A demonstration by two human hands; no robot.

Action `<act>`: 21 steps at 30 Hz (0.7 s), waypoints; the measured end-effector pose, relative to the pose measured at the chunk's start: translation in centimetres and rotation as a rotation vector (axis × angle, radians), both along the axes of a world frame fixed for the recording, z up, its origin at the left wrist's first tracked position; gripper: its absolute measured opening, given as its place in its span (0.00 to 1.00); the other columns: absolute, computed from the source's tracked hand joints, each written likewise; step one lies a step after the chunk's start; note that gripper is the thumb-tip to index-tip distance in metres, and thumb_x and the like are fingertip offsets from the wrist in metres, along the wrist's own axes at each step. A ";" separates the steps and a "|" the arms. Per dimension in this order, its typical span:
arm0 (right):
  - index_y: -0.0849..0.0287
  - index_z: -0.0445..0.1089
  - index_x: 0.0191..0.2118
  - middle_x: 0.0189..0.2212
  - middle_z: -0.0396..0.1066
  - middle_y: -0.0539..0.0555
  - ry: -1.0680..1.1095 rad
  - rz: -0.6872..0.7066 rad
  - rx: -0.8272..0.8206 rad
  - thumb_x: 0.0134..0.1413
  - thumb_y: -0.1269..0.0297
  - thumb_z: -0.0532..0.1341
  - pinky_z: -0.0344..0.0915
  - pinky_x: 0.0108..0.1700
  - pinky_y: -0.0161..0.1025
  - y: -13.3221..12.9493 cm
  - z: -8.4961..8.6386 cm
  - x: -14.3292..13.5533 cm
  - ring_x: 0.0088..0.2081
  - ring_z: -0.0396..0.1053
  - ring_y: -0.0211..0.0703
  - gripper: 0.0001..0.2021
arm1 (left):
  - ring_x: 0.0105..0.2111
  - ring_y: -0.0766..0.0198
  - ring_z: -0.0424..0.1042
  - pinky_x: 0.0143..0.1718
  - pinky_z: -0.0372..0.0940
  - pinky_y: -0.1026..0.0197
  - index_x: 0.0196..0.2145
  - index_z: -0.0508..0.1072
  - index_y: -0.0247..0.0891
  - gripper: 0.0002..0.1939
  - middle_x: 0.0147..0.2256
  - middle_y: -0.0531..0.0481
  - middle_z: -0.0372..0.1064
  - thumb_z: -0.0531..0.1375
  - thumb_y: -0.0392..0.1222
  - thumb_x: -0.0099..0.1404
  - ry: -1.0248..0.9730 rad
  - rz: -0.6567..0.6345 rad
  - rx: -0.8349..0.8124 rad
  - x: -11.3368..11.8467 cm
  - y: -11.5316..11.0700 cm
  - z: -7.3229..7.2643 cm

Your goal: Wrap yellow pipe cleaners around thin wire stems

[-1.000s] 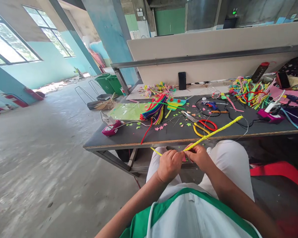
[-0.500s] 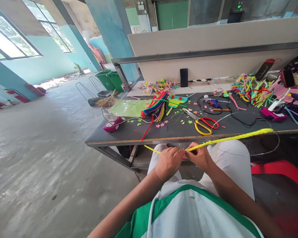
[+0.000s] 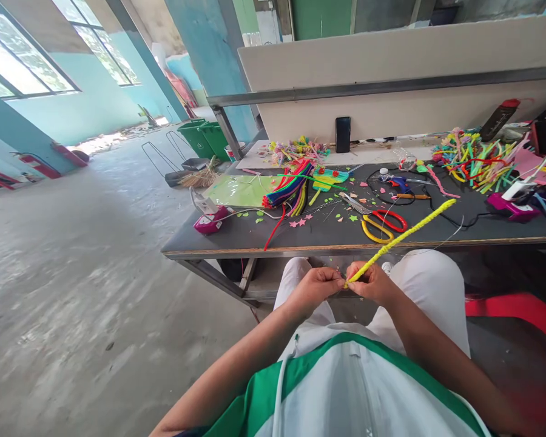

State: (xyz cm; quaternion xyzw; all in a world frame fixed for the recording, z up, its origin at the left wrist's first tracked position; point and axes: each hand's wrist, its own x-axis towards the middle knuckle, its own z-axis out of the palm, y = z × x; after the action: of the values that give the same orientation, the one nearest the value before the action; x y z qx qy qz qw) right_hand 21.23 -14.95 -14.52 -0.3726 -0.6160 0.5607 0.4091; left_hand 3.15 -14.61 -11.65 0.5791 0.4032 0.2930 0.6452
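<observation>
A long yellow pipe-cleaner stem [image 3: 404, 240], fuzzy and twisted along its length, slants up to the right over my lap. My right hand [image 3: 372, 284] is closed around its lower end. My left hand [image 3: 319, 286] pinches at that same end, its fingertips almost meeting those of the right; what exactly lies between them is too small to see. A thin wire [image 3: 452, 233] curves near the stem's far side. Scissors [image 3: 377, 226] with one yellow and one red handle lie on the table just beyond my hands.
On the dark table [image 3: 222, 240] lie a bundle of coloured pipe cleaners [image 3: 295, 185], a green sheet [image 3: 236, 189], a blue glue gun [image 3: 398, 184] and a heap of pipe-cleaner pieces [image 3: 475, 159]. A phone [image 3: 343, 135] leans at the back. A purple power block [image 3: 210, 220] sits near the left edge.
The yellow stem now tilts more steeply, its far end swung up and left. The yellow tail left of my left hand no longer shows. The left hand has turned into a fingertip pinch.
</observation>
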 end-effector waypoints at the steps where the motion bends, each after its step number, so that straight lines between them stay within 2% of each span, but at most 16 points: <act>1: 0.59 0.64 0.25 0.21 0.62 0.46 0.010 0.007 0.013 0.46 0.68 0.61 0.50 0.23 0.32 0.0 -0.1 0.0 0.21 0.54 0.32 0.04 | 0.15 0.75 0.46 0.18 0.41 0.67 0.21 0.67 0.33 0.17 0.14 0.59 0.50 0.63 0.51 0.52 -0.076 0.001 -0.083 0.1 -0.1 -0.3; 3: 0.60 0.65 0.25 0.22 0.64 0.47 0.018 0.014 0.037 0.47 0.68 0.61 0.51 0.23 0.32 0.0 -0.2 0.1 0.21 0.55 0.32 0.05 | 0.14 0.76 0.43 0.18 0.38 0.66 0.22 0.67 0.34 0.17 0.13 0.60 0.48 0.65 0.50 0.50 -0.191 0.010 -0.241 0.2 -0.3 -0.6; 6: 0.60 0.66 0.26 0.22 0.65 0.48 0.026 0.025 0.055 0.48 0.67 0.62 0.53 0.23 0.32 0.0 -0.1 0.3 0.22 0.57 0.32 0.05 | 0.14 0.77 0.43 0.18 0.38 0.66 0.22 0.66 0.34 0.16 0.15 0.59 0.50 0.67 0.47 0.47 -0.257 0.009 -0.420 0.3 -0.6 -0.7; 9: 0.60 0.69 0.27 0.24 0.67 0.49 0.120 0.059 0.050 0.48 0.65 0.65 0.57 0.27 0.33 0.0 0.0 0.5 0.25 0.62 0.35 0.06 | 0.15 0.76 0.44 0.18 0.39 0.66 0.22 0.65 0.35 0.16 0.16 0.59 0.51 0.67 0.46 0.47 -0.273 0.012 -0.378 0.5 -0.9 0.0; 12: 0.60 0.71 0.33 0.25 0.68 0.49 0.296 0.072 -0.025 0.47 0.62 0.66 0.58 0.25 0.33 0.1 0.0 0.4 0.23 0.62 0.33 0.08 | 0.16 0.75 0.47 0.20 0.42 0.66 0.21 0.64 0.35 0.15 0.16 0.59 0.52 0.64 0.48 0.50 -0.210 0.083 -0.131 0.6 -1.3 1.1; 16: 0.58 0.71 0.38 0.27 0.69 0.50 0.421 -0.006 -0.096 0.51 0.61 0.64 0.59 0.23 0.32 0.1 0.2 0.1 0.22 0.62 0.32 0.09 | 0.20 0.72 0.54 0.22 0.49 0.66 0.22 0.65 0.35 0.11 0.19 0.56 0.57 0.58 0.43 0.58 0.099 0.177 0.281 0.4 -1.5 2.5; 19: 0.58 0.70 0.34 0.26 0.68 0.49 0.448 -0.056 -0.110 0.51 0.59 0.64 0.60 0.22 0.32 -0.1 0.5 -0.1 0.21 0.63 0.32 0.08 | 0.26 0.68 0.62 0.28 0.56 0.65 0.24 0.68 0.36 0.09 0.23 0.52 0.65 0.54 0.37 0.62 0.380 0.226 0.725 0.0 -1.2 2.4; 21: 0.58 0.69 0.33 0.24 0.67 0.47 0.437 -0.080 -0.121 0.50 0.59 0.65 0.61 0.22 0.32 -0.1 0.5 -0.4 0.20 0.62 0.32 0.09 | 0.30 0.65 0.66 0.33 0.58 0.63 0.27 0.70 0.36 0.10 0.26 0.49 0.69 0.52 0.35 0.64 0.547 0.190 1.025 -0.2 -1.0 1.7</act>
State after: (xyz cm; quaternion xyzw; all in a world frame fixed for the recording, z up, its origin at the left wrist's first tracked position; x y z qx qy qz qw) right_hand 20.86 -15.08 -13.97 -0.2903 -0.4626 0.6473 0.5317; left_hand 2.92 -15.56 -9.92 0.8330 0.4120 0.3469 0.1263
